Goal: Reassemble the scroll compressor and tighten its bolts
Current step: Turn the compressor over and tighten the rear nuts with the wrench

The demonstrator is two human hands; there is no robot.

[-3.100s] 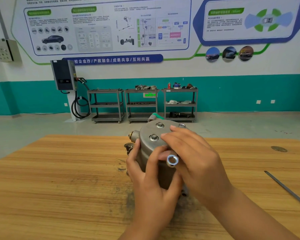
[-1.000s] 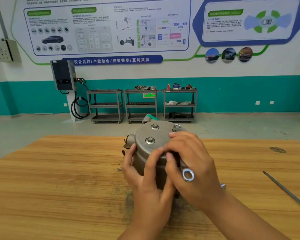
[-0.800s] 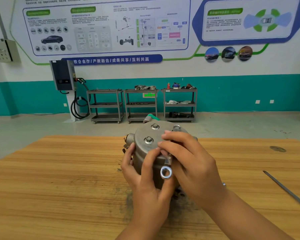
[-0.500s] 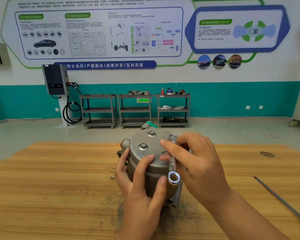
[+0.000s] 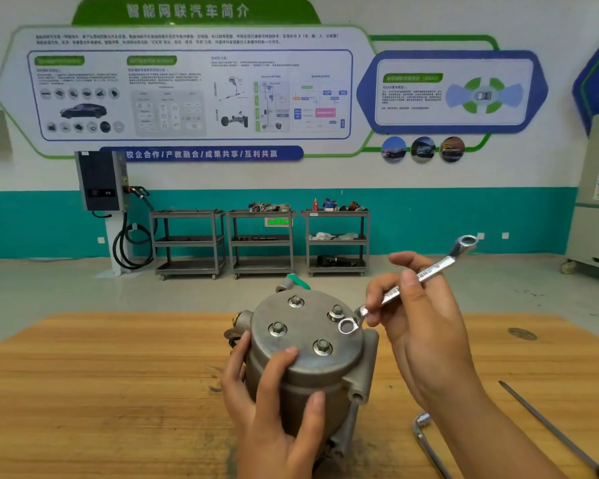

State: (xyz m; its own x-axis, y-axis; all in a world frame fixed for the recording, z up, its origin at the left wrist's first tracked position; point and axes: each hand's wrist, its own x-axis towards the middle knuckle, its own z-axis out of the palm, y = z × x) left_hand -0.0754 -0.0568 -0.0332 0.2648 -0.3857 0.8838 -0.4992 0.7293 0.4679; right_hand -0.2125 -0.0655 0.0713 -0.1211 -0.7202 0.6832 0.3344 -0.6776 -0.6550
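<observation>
The grey metal scroll compressor [image 5: 301, 382] stands upright on the wooden table [image 5: 101, 392], its round end cover facing up with several flanged bolts [image 5: 322, 347] seated in it. My left hand [image 5: 274, 409] grips the housing's near left side, fingers curled over the cover's rim. My right hand [image 5: 419, 323] pinches the shaft of a double ring spanner [image 5: 408, 281]. The spanner's lower ring hovers over the cover's right edge beside a bolt, and its upper ring points up to the right.
An L-shaped socket wrench [image 5: 426, 440] and a long thin screwdriver [image 5: 550, 430] lie on the table to the right of the compressor. Three metal trolleys [image 5: 260, 243] and a wall charger [image 5: 101, 181] stand far behind, across the floor.
My right hand lifted the spanner off the cover and swung it out to the right, so its far ring now points up. The left hand kept its grip on the housing.
</observation>
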